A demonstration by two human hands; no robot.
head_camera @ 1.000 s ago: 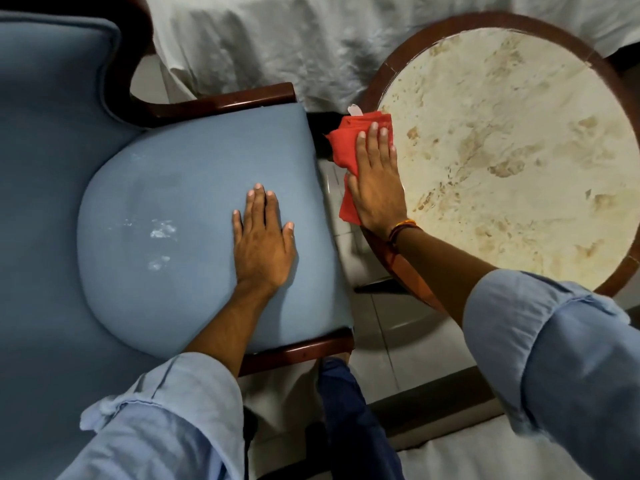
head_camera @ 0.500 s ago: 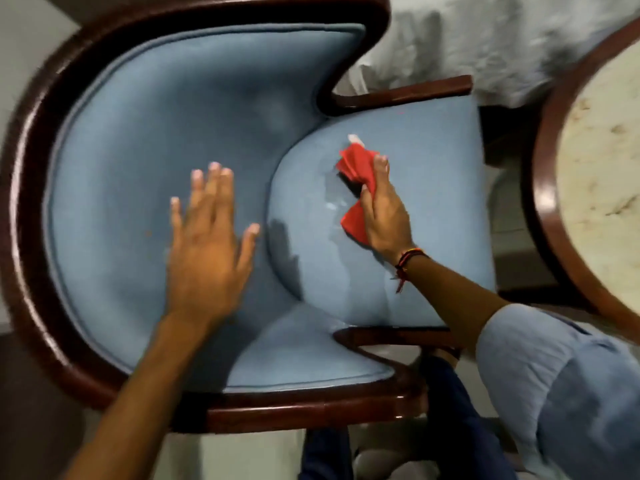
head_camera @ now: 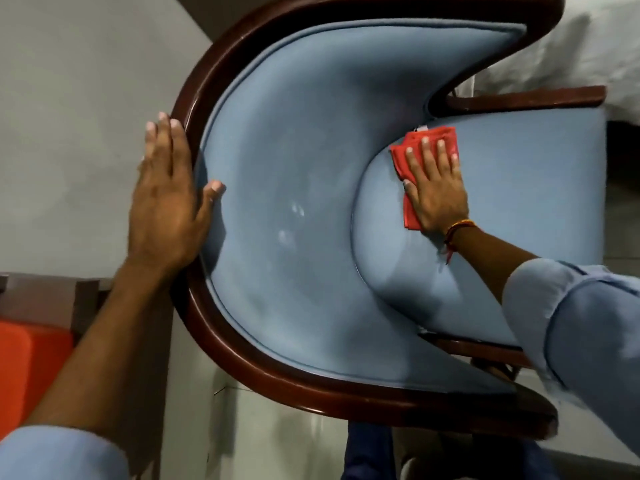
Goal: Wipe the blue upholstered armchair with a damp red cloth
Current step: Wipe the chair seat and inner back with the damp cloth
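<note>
Armchair [head_camera: 311, 209]: blue woven upholstery, matt, fine-napped, showing faint pale smudges on the curved back; piped seams are edging the panels. Frame [head_camera: 194, 98]: dark reddish wood, polished, glossy, catching highlights along the rim. Red cloth [head_camera: 405, 157]: soft textile, matt, folded, lying creased under the right hand [head_camera: 434, 192]. Sleeves [head_camera: 571, 323]: light blue woven shirt fabric, matt, wrinkling at the cuffs. Wrist thread [head_camera: 457, 230]: orange-red cord. Wall [head_camera: 69, 116]: grey, flat, matt paint. Bedding [head_camera: 588, 57]: white cloth, crumpled. Floor [head_camera: 277, 445]: pale tile, slightly glossy.
</note>
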